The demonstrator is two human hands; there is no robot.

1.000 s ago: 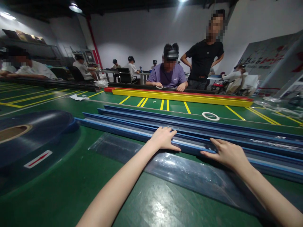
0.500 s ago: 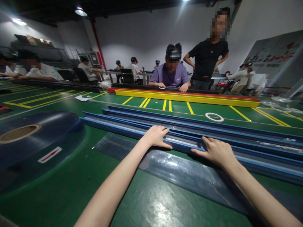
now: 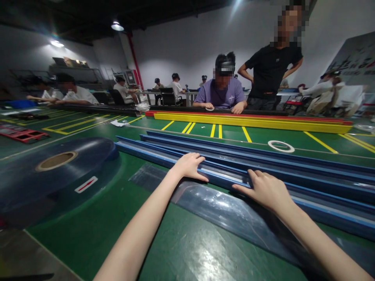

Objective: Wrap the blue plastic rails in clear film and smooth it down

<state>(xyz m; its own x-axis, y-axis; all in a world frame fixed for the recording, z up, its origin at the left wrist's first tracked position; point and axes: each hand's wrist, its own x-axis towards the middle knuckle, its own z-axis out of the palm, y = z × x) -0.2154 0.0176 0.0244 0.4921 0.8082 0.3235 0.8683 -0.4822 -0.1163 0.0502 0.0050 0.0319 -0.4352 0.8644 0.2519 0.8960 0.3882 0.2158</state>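
A long blue channel-shaped profile (image 3: pixel 218 181) runs across the green table in front of me, with a pale strip along its inside. My left hand (image 3: pixel 189 166) is closed over it, thumb on the near wall and fingers over the top. Farther right, my right hand (image 3: pixel 268 189) grips the same profile likewise, its fingertips reaching inside. Behind lies a second blue profile (image 3: pixel 307 162), roughly parallel. Flat on the near side is a clear plastic strip (image 3: pixel 222 207), partly covered by my forearms.
At left lies a large roll of clear plastic (image 3: pixel 96 156) with a red-arrow label. Yellow and red profiles (image 3: pixel 252 121) stretch across the far side, near a white ring (image 3: pixel 281 146). A co-worker in purple (image 3: pixel 219 95) sits opposite; a person in black (image 3: pixel 269 70) stands behind.
My view has turned left, so the roll and far objects appear farther right. Both hands keep hold of the blue profile and seem slightly farther left along it.
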